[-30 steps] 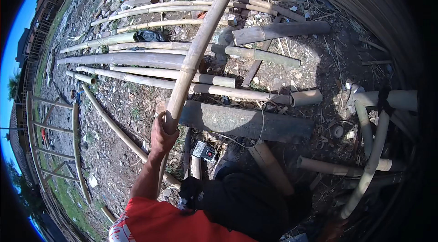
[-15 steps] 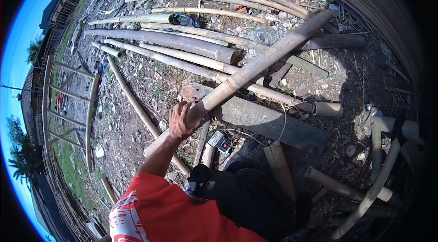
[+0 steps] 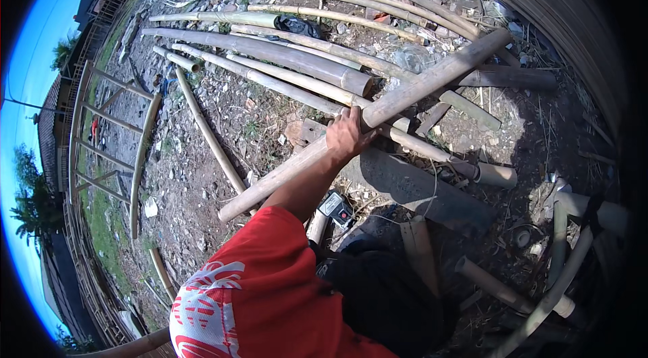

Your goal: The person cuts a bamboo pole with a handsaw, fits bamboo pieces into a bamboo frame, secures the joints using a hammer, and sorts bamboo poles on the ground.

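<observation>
My left hand, reaching up from the red sleeve, is wrapped round a thick bamboo pole near its middle. The pole lies slantwise, its near end at the lower left and its far end at the upper right, above other bamboo. Under it lies a wide grey board, partly in shade. A small black and grey box with a red spot sits on the ground below my forearm. My right hand is out of view.
Several bamboo poles lie across the rubble beyond. A bamboo ladder-like frame stands at the left. Bent bamboo pieces are at the lower right, and a slatted bamboo wall rises at the upper right.
My left hand has shifted up and right along the bamboo pole, from nearer its lower end to about its middle. The view has also turned slightly.
</observation>
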`<state>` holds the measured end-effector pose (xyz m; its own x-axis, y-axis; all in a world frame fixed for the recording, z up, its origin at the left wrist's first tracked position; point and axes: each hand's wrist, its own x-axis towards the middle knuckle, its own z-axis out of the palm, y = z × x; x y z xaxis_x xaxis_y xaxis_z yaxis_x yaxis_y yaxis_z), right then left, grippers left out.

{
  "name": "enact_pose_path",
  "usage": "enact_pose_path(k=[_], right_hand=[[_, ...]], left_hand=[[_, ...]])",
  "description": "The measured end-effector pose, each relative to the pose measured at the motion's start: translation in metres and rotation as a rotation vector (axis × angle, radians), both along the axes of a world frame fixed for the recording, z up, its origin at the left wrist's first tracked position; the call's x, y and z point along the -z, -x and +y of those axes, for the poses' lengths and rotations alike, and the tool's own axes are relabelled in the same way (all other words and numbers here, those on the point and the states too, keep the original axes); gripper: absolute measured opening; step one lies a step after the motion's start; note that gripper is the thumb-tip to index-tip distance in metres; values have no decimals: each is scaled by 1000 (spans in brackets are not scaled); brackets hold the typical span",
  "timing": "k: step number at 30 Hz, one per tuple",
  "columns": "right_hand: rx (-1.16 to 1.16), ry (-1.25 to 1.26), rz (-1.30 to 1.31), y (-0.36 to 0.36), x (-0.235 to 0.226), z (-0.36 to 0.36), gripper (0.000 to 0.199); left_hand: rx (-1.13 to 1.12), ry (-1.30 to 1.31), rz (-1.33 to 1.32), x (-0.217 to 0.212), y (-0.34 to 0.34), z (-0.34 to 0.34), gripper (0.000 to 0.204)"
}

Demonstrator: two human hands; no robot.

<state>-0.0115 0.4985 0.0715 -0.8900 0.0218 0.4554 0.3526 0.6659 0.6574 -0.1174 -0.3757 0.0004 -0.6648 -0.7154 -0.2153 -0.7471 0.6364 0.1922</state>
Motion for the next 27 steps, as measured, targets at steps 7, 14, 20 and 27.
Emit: enact_pose_path(k=[7, 14, 20, 27], right_hand=[[50, 67, 48, 6, -24, -67, 104], [-195, -231, 91, 20, -24, -43, 79], [-32, 39, -10, 22, -44, -78, 77], [49, 153, 37, 25, -51, -90, 77]], left_hand=[[84, 122, 73, -18, -8, 23, 79], [116, 375, 301, 7, -17, 42, 69], [110, 59, 249, 3, 6, 19, 94], [219, -403, 183, -34, 19, 8, 72]])
